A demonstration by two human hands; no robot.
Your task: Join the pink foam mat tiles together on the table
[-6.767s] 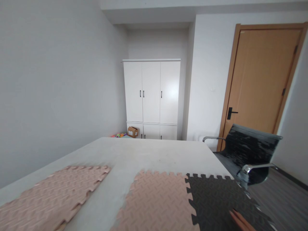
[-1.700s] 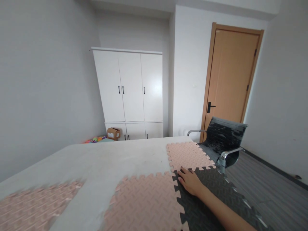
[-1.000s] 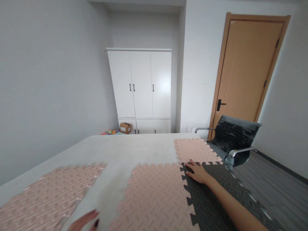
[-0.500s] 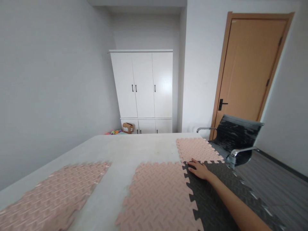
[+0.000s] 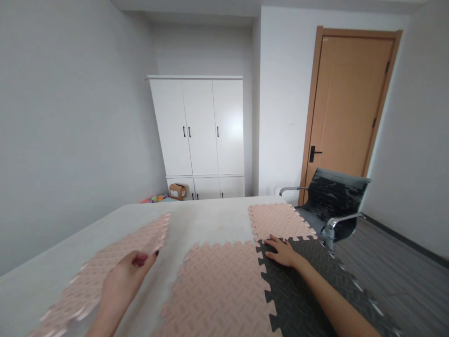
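Observation:
My left hand (image 5: 128, 276) pinches the right edge of a loose pink foam tile (image 5: 105, 267), which is tilted and slightly blurred at the left of the table. On the right, my right hand (image 5: 282, 252) lies flat with fingers spread on a black foam tile (image 5: 298, 295), near its far left corner. A pink tile (image 5: 220, 290) adjoins the black one along its toothed left edge. Beyond the black tile, another pink tile (image 5: 280, 220) meets its far edge, close to my right fingertips.
The white table (image 5: 206, 217) carries the tiles. A black chair (image 5: 336, 201) stands past its right edge. Behind are a white cabinet (image 5: 203, 126), a cardboard box (image 5: 177, 191), colourful items (image 5: 156, 199) and a wooden door (image 5: 351, 107).
My left hand has come into view, holding the left pink tile, whose far corner is now raised and turned. My right hand keeps its place on the black tile. The view has shifted slightly.

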